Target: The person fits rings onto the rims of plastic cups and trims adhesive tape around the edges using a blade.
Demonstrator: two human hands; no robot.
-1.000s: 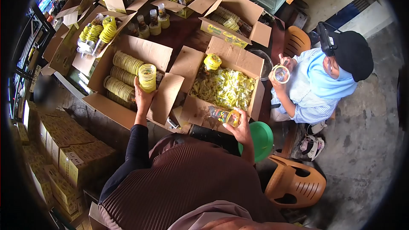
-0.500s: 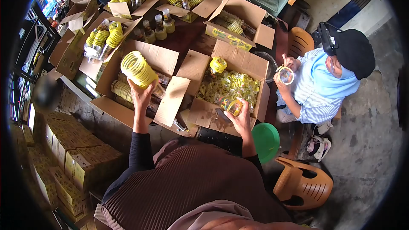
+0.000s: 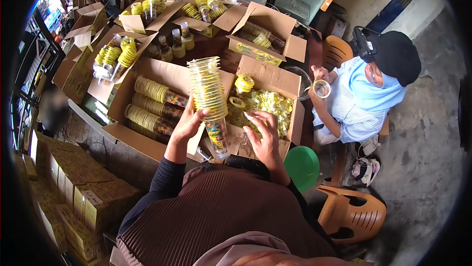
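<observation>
A tall stack of nested clear cups with yellow rims (image 3: 208, 89) is upright, slightly tilted, in my left hand (image 3: 188, 124). Colourful print shows on its lowest cup. My right hand (image 3: 264, 140) is beside the stack, fingers apart and holding nothing. Behind it an open box (image 3: 275, 76) holds many small yellow-and-clear packets (image 3: 270, 106), with a short stack of yellow-rimmed cups (image 3: 244, 83) on top. A yellow ring-shaped piece (image 3: 237, 102) lies near the packets' left edge. Rows of stacked cups (image 3: 150, 89) lie in the carton (image 3: 132, 135) at the left.
A co-worker (image 3: 364, 89) at the right holds a round clear cup (image 3: 321, 89). More open boxes of cups (image 3: 115, 57) stand at the back. A green round lid or stool top (image 3: 301, 168) and an orange chair (image 3: 351, 214) are on the right; closed cartons (image 3: 103, 202) are stacked at lower left.
The cup stack has moved right, out over the gap between the boxes, in my left hand. The cup from my right hand is no longer there, and that hand has opened.
</observation>
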